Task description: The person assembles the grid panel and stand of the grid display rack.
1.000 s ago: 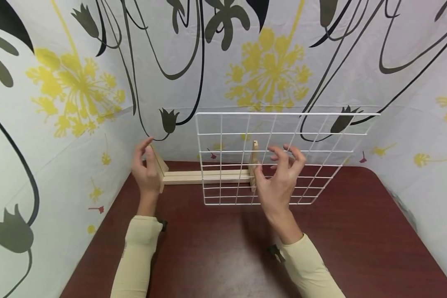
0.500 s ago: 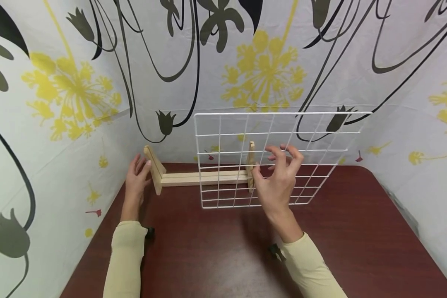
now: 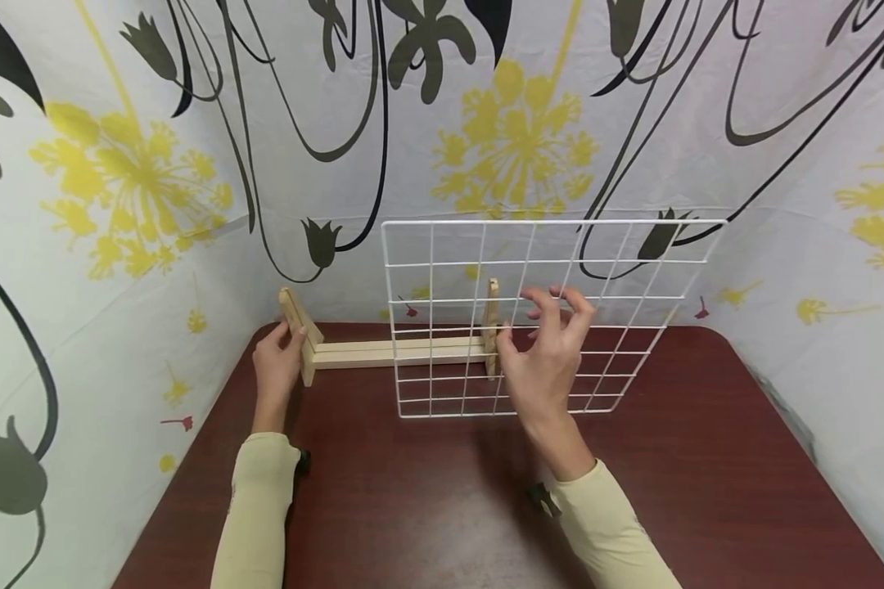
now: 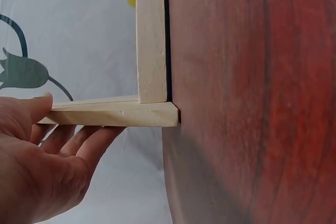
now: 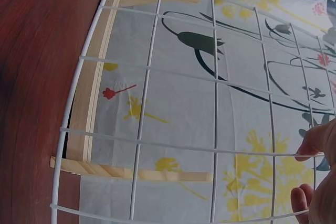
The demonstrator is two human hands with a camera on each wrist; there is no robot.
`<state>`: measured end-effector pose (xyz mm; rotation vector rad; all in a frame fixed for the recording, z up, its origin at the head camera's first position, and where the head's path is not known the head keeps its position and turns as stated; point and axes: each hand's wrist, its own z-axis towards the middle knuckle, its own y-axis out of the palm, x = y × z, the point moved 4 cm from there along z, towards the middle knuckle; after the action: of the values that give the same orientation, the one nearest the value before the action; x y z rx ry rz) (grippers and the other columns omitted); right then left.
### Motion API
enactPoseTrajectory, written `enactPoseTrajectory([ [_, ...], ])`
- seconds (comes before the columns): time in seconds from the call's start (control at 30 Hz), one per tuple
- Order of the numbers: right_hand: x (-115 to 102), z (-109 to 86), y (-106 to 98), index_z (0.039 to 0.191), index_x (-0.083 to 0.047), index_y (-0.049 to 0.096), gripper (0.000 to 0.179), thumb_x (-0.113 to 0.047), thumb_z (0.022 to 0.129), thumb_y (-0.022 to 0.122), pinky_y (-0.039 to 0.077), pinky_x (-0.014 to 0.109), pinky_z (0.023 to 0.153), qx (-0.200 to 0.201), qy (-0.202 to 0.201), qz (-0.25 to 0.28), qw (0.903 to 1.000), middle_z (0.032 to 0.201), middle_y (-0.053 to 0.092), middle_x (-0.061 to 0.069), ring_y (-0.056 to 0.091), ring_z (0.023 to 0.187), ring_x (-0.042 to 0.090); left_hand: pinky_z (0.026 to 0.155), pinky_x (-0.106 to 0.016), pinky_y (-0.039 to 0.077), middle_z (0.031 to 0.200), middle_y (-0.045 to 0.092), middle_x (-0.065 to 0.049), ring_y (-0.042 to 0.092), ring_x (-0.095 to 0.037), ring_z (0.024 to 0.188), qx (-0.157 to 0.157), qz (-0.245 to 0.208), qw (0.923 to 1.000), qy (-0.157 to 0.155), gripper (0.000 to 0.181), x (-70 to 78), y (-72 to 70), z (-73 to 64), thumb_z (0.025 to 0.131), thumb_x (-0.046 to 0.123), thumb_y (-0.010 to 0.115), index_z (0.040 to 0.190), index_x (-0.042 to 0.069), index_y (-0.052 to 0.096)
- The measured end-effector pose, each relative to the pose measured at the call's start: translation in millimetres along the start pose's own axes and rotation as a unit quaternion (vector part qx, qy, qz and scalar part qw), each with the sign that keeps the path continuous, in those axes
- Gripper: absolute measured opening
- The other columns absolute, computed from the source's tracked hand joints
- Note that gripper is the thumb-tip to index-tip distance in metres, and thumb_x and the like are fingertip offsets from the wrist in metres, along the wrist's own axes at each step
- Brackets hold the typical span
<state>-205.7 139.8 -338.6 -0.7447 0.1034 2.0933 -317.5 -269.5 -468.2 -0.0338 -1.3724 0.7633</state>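
A pale wooden stand (image 3: 357, 354) rests at the back of the table, a long crossbar joining two tapered uprights. My left hand (image 3: 276, 368) holds the left upright (image 3: 308, 372); in the left wrist view, the thumb lies on one side of that wooden piece (image 4: 115, 118) and the fingers on the other. In front of the stand, a white wire grid panel (image 3: 560, 222) leans back at a tilt. My right hand (image 3: 548, 364) grips its wires near the middle with curled fingers. Through the mesh, the right upright (image 3: 491, 327) shows behind the grid.
The dark red-brown table (image 3: 427, 499) has rounded back corners. A white fabric backdrop (image 3: 442, 155) with yellow and grey flower prints closes in the back and both sides, close behind the stand.
My left hand came down from the upright's top, moved off to its left, then closed on the upright. My right hand keeps its hold on the grid, which has barely moved.
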Motion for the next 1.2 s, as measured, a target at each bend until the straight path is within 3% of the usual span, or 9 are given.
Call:
enactPoseTrajectory([
  [0.2,1,0.7,0,0.114,-0.014,0.061,0.046,-0.004,0.069,0.07,0.048,0.027,0.065,-0.001,-0.004,-0.007,1.0,0.127,0.041,0.013,0.059,0.089,0.012,0.084,-0.044,0.056,0.121,0.068,-0.012,0.069,-0.027,0.097,0.001,0.008,0.9998,0.015,0.043,8.7,8.7,-4.0,0.093,0.045,0.059,0.132,0.026,0.059],
  [0.63,0,0.1,2,0.113,-0.015,0.063,0.046,-0.005,0.069,0.071,0.043,0.01,0.066,0.008,0.009,0.001,0.9999,0.127,0.043,0.011,0.061,0.087,0.013,0.074,-0.04,0.058,0.105,0.074,-0.01,0.072,-0.024,0.087,-0.003,-0.028,0.9986,0.045,0.034,26.7,45.8,-13.6,0.091,0.042,0.063,0.124,0.031,0.065],
  [0.73,1,-0.5,1,0.113,-0.014,0.062,0.046,-0.004,0.07,0.072,0.043,0.011,0.066,0.005,0.008,0.0,1.0,0.127,0.042,0.012,0.061,0.087,0.014,0.074,-0.041,0.058,0.101,0.075,-0.01,0.071,-0.023,0.086,-0.004,-0.026,0.9983,0.052,0.031,32.1,55.3,-17.4,0.09,0.04,0.065,0.12,0.03,0.068],
  [0.97,4,0.6,0,0.113,-0.013,0.062,0.042,-0.011,0.073,0.075,0.049,0.029,0.066,-0.009,-0.007,-0.013,0.9998,0.127,0.042,0.017,0.06,0.086,0.014,0.074,-0.044,0.058,0.099,0.075,-0.01,0.071,-0.023,0.086,-0.007,0.0,0.9974,0.071,0.025,47.8,75.1,-25.7,0.089,0.035,0.068,0.113,0.027,0.071],
  [1.2,8,2.1,1,0.113,-0.014,0.063,0.043,-0.012,0.073,0.078,0.047,0.026,0.066,-0.012,-0.011,-0.017,0.9997,0.124,0.042,0.015,0.061,0.083,0.015,0.071,-0.043,0.058,0.098,0.075,-0.01,0.071,-0.023,0.083,-0.016,0.003,0.9952,0.097,0.023,63.6,97.9,-30.9,0.089,0.033,0.068,0.108,0.022,0.073],
])
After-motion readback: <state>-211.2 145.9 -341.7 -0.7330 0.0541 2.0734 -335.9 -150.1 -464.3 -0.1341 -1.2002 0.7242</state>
